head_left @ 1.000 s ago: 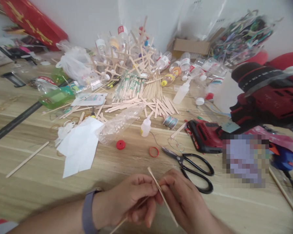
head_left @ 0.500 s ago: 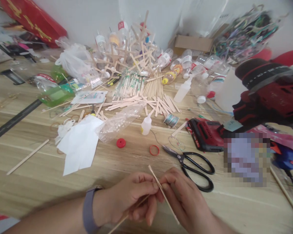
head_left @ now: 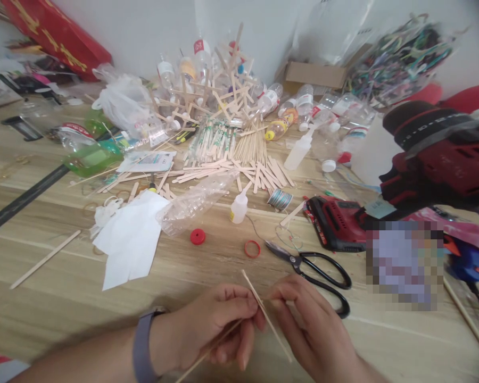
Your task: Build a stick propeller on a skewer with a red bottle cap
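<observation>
Left hand (head_left: 219, 314): was clamped, thumb against forefinger, on the upper thin stick (head_left: 272, 325), in the near middle of the view.

Upper thin stick: was held above the wooden table (head_left: 387, 343), between both hands, slanting from upper left down to the right.

Lower thin stick (head_left: 195, 365): ran from under the left hand toward the bottom edge; was hidden by the fingers at its other end.

Right hand (head_left: 311, 319): was curled, with thumb and forefinger close together, just beside the upper thin stick; could not be told as pinching something thin or not.

Greyish-purple wristband (head_left: 143, 348): was fastened around the left wrist.

Black-handled scissors (head_left: 295, 260): lay just beyond the right hand, partly covered by it, pointing to upper left.

Red ring (head_left: 253, 256): lay near the tip of the scissors.

Red disc (head_left: 197, 236): lay farther to the left.

White paper (head_left: 131, 239): lay left of the disc.

Small squeeze bottle (head_left: 238, 207): stood upright beyond the ring.

Thread spool (head_left: 280, 199): lay on its side, right of this bottle.

Red-and-black power drill (head_left: 443, 154): rested at far right.

Flat craft sticks (head_left: 275, 173), bamboo skewers (head_left: 250, 146): were heaped farther back.

Plastic bottles (head_left: 304, 103): were crowded behind, before a cardboard box (head_left: 315, 74).
</observation>
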`<action>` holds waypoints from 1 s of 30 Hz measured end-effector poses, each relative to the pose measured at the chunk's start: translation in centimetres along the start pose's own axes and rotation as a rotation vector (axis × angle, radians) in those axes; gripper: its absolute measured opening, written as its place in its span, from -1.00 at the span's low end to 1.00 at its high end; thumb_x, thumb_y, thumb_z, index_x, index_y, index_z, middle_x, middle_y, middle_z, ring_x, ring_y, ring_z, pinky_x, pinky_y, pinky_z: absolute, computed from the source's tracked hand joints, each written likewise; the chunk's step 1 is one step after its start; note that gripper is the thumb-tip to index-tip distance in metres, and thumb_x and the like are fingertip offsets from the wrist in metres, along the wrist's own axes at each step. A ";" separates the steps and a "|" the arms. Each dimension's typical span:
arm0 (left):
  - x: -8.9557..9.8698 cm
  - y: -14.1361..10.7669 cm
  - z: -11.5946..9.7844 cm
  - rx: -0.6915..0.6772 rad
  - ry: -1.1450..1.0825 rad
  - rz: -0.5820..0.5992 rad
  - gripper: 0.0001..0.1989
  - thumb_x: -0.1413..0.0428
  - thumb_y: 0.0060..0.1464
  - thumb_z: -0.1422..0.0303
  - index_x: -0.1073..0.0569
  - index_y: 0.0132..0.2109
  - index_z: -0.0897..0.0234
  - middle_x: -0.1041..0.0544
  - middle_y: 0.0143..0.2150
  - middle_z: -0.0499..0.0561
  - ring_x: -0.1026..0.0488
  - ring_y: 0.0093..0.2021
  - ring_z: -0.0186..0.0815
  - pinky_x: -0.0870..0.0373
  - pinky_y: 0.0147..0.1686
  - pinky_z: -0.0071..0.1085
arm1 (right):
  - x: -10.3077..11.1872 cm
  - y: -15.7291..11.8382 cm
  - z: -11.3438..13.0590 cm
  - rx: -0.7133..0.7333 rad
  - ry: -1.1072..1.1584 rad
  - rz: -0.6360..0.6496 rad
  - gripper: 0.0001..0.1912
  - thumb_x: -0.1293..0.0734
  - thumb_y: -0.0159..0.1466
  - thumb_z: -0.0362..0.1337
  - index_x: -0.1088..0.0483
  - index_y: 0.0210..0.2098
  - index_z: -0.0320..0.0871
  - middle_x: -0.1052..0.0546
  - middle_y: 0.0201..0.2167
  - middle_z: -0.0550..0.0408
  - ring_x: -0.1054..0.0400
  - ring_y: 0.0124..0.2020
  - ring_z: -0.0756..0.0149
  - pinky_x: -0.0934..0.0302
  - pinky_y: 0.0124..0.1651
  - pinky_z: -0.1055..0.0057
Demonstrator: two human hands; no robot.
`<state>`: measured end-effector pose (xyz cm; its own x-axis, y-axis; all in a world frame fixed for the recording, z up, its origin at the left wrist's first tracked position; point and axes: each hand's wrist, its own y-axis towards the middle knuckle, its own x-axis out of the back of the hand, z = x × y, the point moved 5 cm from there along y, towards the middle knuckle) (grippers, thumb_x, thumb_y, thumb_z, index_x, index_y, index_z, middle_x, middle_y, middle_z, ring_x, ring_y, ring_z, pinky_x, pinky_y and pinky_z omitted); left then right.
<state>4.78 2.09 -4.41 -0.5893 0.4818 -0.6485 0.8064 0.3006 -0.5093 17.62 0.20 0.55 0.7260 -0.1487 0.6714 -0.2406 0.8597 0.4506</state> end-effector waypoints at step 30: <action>0.1 -0.2 0.2 0.003 0.001 0.018 -0.66 -0.12 0.05 0.06 -0.40 -0.36 0.29 -0.43 -0.70 -0.14 -0.07 -0.81 -0.54 0.15 -0.81 -0.54 | -0.6 0.2 -0.3 -0.042 0.084 0.102 -0.81 -0.17 0.34 -0.46 -0.26 -0.36 -0.08 -0.40 -0.47 0.15 -0.35 -0.43 0.36 -0.24 -0.37 0.47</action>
<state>4.57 1.95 -4.47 -0.5746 0.4876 -0.6573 0.8167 0.2893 -0.4994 17.32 0.57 0.03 0.7509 -0.0193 0.6602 -0.2904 0.8881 0.3563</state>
